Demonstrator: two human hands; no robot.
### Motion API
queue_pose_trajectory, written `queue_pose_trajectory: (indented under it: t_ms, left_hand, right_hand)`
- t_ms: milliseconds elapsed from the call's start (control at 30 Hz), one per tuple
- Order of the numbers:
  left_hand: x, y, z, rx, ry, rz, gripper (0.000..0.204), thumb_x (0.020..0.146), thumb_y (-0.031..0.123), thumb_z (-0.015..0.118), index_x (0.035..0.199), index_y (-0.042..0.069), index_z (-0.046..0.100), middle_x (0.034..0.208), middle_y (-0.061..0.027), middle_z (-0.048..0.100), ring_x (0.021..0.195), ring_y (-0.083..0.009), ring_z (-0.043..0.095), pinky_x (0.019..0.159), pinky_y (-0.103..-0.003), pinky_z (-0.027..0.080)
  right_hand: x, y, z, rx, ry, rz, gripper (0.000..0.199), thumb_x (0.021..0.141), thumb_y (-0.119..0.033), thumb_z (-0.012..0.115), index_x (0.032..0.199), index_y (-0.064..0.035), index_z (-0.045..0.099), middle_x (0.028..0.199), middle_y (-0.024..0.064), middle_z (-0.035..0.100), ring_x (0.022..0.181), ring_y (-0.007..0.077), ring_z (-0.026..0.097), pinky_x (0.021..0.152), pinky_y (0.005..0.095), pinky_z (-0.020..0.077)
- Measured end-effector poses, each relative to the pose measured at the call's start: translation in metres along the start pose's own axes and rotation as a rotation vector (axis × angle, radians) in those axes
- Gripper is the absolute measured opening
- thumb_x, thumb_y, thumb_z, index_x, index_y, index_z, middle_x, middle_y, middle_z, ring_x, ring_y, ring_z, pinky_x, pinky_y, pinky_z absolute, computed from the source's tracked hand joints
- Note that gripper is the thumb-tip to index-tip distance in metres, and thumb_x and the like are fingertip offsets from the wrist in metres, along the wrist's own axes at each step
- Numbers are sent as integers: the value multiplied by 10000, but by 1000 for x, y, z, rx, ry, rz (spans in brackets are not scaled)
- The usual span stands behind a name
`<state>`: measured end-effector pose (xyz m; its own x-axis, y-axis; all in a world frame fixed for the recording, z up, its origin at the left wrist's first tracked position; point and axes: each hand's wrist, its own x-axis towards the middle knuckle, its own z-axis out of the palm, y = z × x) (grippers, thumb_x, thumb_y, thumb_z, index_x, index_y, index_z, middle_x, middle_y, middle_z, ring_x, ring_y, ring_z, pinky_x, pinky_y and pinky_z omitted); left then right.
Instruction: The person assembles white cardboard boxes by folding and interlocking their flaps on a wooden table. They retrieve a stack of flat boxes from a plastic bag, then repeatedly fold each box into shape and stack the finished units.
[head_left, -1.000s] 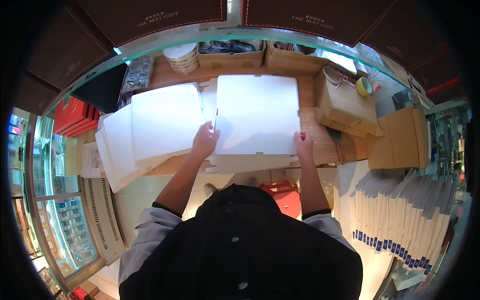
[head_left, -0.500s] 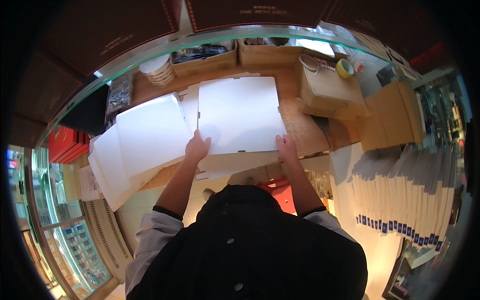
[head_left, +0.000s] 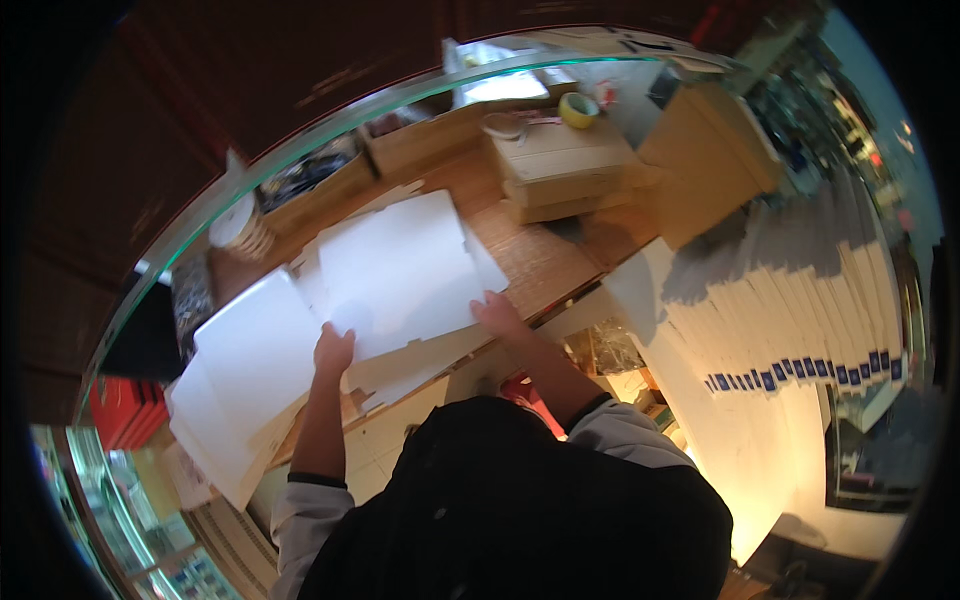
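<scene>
Across the wooden counter (head_left: 525,265), whose brown top is showing a smooth, faintly shiny grain, you are working over pale, flat card. To your right, a long row of thin white cases (head_left: 790,310) is leaning together, their far ends looking grey and their near ends carrying small blue patches. On your left, a loose pile of white sheets (head_left: 260,330) is fanning out, smooth and matt, with softly rounded corners. Between these, right in front of you, the white panel (head_left: 400,270) is lying flat and roughly square, resting over a tabbed sheet (head_left: 395,378) that is poking out along its near side. Beyond, a plain brown cardboard box (head_left: 570,165) is bearing a ring-shaped yellow tape roll (head_left: 578,110).

Your left hand (head_left: 335,348) is pinching the panel's left edge near the close corner, thumb lying on top. Your right hand (head_left: 498,315) is pinching the opposite edge, its fingers drawn together and slightly blurred; the panel's underside is staying hidden.
</scene>
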<state>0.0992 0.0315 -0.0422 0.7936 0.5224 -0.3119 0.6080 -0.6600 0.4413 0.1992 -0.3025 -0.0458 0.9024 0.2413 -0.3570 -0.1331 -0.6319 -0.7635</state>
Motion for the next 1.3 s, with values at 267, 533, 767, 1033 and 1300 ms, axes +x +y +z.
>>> queue_pose_trajectory:
  t_ms: [267, 533, 767, 1033, 1300]
  left_hand:
    - [-24, 18, -18, -479, -267, -41, 452, 894, 315, 594, 1161, -50, 570, 1022, -118, 648, 911, -178, 613, 777, -334, 496]
    - [-139, 100, -53, -1239, -321, 269, 376, 905, 159, 614, 1235, 14, 509, 1167, -109, 587, 1040, -184, 566, 880, -320, 478]
    - [-178, 165, -87, -299, 97, 1344, 248, 815, 4, 545, 1042, 80, 611, 1175, -80, 633, 1166, -265, 539, 1014, -460, 374]
    - [-196, 207, -93, -361, 591, 1792, 353, 942, 150, 520, 1293, 114, 506, 1355, -166, 507, 1293, -361, 437, 1082, -578, 280]
    - [-163, 141, -64, -165, -11, 1535, 242, 868, 61, 595, 1108, 26, 602, 1165, -147, 599, 1140, -319, 547, 1014, -469, 392]
  right_hand:
    - [-17, 5, -32, 828, -42, 211, 419, 930, -341, 578, 1193, -14, 568, 1061, 98, 643, 928, 200, 624, 693, 343, 540]
    - [-138, 39, -100, 733, -91, 28, 482, 946, -351, 590, 1328, -65, 515, 1094, 43, 636, 958, 122, 584, 772, 288, 531]
    - [-286, -20, -178, 1286, -282, -554, 896, 867, -718, 427, 1471, -79, 255, 1313, 181, 538, 1132, 291, 595, 905, 423, 509]
    - [-344, -60, -176, 1398, 529, -370, 451, 934, -269, 584, 1264, 17, 471, 1120, 112, 601, 1020, 221, 612, 878, 369, 522]
    - [-394, -102, -410, 952, 1362, -926, 432, 942, -294, 575, 1283, -58, 454, 1201, 100, 592, 1102, 243, 588, 895, 396, 506]
